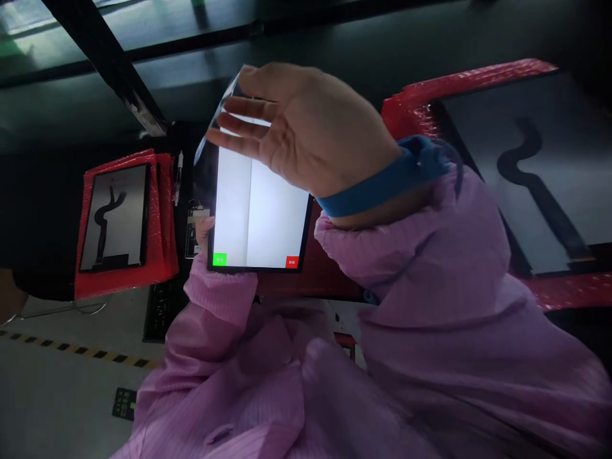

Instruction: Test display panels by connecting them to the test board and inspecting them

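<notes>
A lit display panel (277, 217) shows a white screen with a green box and a red box in its lower corners. My left hand (204, 231) grips its left edge, with most fingers hidden behind or beside the panel. Above the panel's upper part is my right hand (306, 121), palm toward me, wearing a blue wrist strap (368, 191). Its thumb and index finger pinch a clear film (217, 121) near the film's top corner, while the other fingers stretch to the left. The film stands tilted at the panel's upper left, partly hidden by those fingers.
At left, a dark panel (117, 217) with a ribbon cable lies on red bubble-wrap bags (165, 217), beside a pen (178, 178). A small circuit board (192, 239) sits by my left hand. A larger panel (564, 153) rests on red bags (401, 115) at right.
</notes>
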The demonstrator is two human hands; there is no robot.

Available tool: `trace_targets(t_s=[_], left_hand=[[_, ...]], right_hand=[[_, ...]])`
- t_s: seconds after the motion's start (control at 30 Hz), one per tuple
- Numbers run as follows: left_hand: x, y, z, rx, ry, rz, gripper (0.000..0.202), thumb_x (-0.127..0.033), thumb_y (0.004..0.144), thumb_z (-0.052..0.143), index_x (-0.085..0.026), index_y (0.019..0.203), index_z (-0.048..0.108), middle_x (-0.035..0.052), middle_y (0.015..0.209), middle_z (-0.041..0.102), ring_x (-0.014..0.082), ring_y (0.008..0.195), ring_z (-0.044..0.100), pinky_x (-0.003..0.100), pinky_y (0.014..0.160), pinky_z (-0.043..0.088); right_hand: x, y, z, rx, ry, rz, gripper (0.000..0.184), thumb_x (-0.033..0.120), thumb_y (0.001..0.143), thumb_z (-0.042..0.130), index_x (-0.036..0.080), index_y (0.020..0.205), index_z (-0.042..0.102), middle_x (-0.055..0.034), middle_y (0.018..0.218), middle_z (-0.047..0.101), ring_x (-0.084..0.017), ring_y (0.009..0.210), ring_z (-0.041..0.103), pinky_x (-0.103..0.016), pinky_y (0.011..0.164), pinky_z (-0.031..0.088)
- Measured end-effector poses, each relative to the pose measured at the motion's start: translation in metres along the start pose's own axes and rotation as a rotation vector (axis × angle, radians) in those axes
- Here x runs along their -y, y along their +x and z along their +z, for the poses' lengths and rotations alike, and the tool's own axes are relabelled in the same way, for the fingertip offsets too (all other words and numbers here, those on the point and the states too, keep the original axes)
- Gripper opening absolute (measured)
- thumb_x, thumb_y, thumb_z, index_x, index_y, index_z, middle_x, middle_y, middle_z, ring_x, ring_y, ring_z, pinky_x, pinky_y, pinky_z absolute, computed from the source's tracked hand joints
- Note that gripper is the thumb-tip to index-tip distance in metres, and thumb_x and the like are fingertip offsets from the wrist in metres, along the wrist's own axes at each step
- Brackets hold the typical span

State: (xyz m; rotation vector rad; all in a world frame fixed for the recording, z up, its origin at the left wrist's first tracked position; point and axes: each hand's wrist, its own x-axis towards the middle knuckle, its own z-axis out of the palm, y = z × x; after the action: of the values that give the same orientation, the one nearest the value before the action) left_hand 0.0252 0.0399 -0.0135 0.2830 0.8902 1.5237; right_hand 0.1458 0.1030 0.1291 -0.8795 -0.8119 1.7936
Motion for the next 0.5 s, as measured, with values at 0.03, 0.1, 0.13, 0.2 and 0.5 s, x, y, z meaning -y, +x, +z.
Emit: trace_targets(t_s=[0.03,0.1,0.13,0.2,0.5], left_hand=[[0.000,0.000,-0.001,0.022,-0.014,-0.016,0.029,-0.049,0.061,0.077,-0.029,0.078,0.064,0.0028,0.079,0.071,0.0280,0.102,0.071,0.036,0.085,0.061],[-0.001,-0.001,-0.004,0.076,-0.048,-0.040,0.028,-0.045,0.061,0.078,-0.029,0.080,0.065,0.0024,0.080,0.073,0.0271,0.096,0.071,0.036,0.082,0.062],[-0.002,-0.001,-0.004,0.096,-0.063,-0.049,0.026,-0.043,0.062,0.077,-0.028,0.080,0.065,0.0023,0.081,0.073,0.0261,0.091,0.071,0.036,0.080,0.062],[-0.002,-0.002,-0.005,0.119,-0.086,-0.055,0.020,-0.040,0.069,0.071,-0.025,0.082,0.066,0.0023,0.083,0.074,0.0231,0.084,0.071,0.035,0.077,0.063],[0.006,0.002,-0.017,0.283,-0.043,0.008,0.031,-0.049,0.071,0.069,-0.026,0.090,0.074,0.0026,0.102,0.079,0.0265,0.101,0.073,0.039,0.087,0.063]], right_hand=[[0.002,0.000,-0.001,-0.006,0.023,-0.009,0.028,0.015,0.109,0.027,0.020,0.084,0.039,0.0089,0.083,0.048,0.003,0.076,0.059,-0.021,0.090,0.060],[0.005,0.001,-0.003,0.006,0.038,-0.039,0.029,0.012,0.108,0.023,0.019,0.084,0.037,0.0083,0.085,0.048,0.003,0.077,0.060,-0.020,0.089,0.059],[0.006,0.002,-0.005,0.010,0.033,-0.054,0.028,0.011,0.107,0.024,0.019,0.084,0.038,0.0081,0.086,0.049,0.003,0.078,0.061,-0.020,0.089,0.059],[0.009,0.003,-0.011,0.007,0.007,-0.048,0.027,0.013,0.108,0.027,0.018,0.084,0.038,0.0082,0.085,0.050,0.002,0.080,0.063,-0.020,0.089,0.059],[0.007,-0.026,-0.038,-0.308,-1.163,-0.586,0.030,0.002,0.082,0.052,0.023,0.063,0.043,0.0029,0.070,0.045,-0.012,0.071,0.049,-0.033,0.085,0.048]])
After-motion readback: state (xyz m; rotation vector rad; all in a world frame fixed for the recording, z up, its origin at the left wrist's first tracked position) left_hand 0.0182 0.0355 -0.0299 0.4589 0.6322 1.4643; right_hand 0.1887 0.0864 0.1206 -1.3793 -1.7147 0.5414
